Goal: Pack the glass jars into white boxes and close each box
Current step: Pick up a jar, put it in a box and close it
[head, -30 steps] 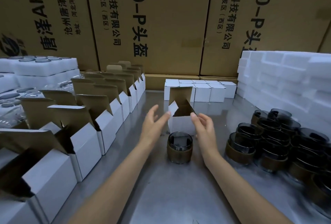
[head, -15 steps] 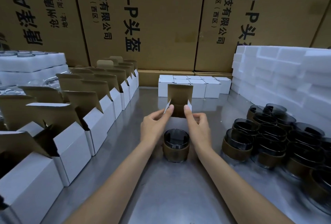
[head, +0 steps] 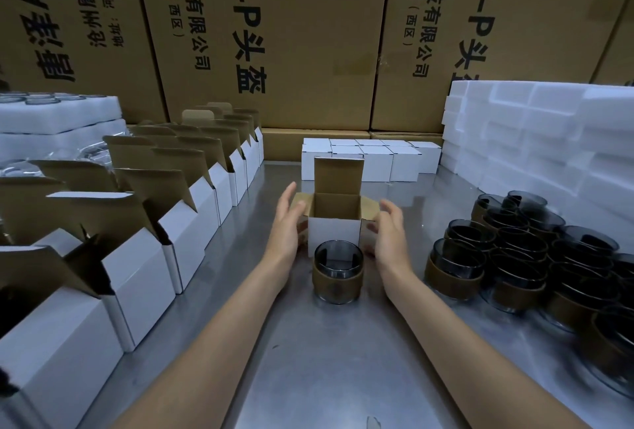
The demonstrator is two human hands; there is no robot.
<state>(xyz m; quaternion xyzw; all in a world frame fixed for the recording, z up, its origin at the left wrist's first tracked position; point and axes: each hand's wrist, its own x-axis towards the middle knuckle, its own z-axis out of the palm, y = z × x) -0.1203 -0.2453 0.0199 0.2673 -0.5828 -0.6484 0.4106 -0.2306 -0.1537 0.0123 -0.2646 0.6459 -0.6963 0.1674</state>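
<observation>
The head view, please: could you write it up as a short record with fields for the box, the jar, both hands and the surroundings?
open box: white box upright on the metal table, lid flap up, side flaps out
single jar: glass jar on the table in front of the box, not yet packed
left hand: left hand, fingers straight, beside the box's left flap
right hand: right hand, open, at the box's right side
jar stock: jar pile, right
closed boxes: closed white boxes, behind

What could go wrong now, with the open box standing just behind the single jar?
The open box is light, with both side flaps spread; the left hand or right hand might push it over. The jar stands very close in front, so a sliding box may knock it. Jars crowded on the right could get bumped.
</observation>
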